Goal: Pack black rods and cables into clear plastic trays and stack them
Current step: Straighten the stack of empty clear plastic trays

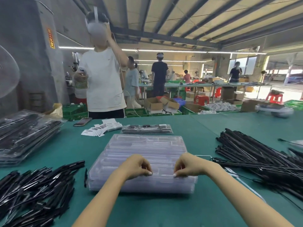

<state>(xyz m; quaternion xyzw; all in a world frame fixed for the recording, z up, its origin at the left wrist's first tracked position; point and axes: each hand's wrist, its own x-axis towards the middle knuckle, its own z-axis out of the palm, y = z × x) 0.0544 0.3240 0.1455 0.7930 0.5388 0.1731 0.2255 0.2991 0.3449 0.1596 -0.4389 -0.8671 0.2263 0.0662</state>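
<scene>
- Stack of clear trays (147, 154) central on green table (205, 128), near edge facing forward.
- Left hand (136, 166) and right hand (188, 164) pinching top tray's near rim, fingers curled.
- Short black rods (36, 190) piled left, long rods with cables (255, 156) right, bare green strips between.

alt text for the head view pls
Both hands, left hand and right hand, pinch the near edge of a stack of clear trays on a green table, with black rods piled left and right.

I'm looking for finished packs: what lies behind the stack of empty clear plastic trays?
Behind the stack of empty clear plastic trays lies a low pile of packed trays holding black parts, with white barcode labels at its left. Their lower layers are hidden.
</scene>
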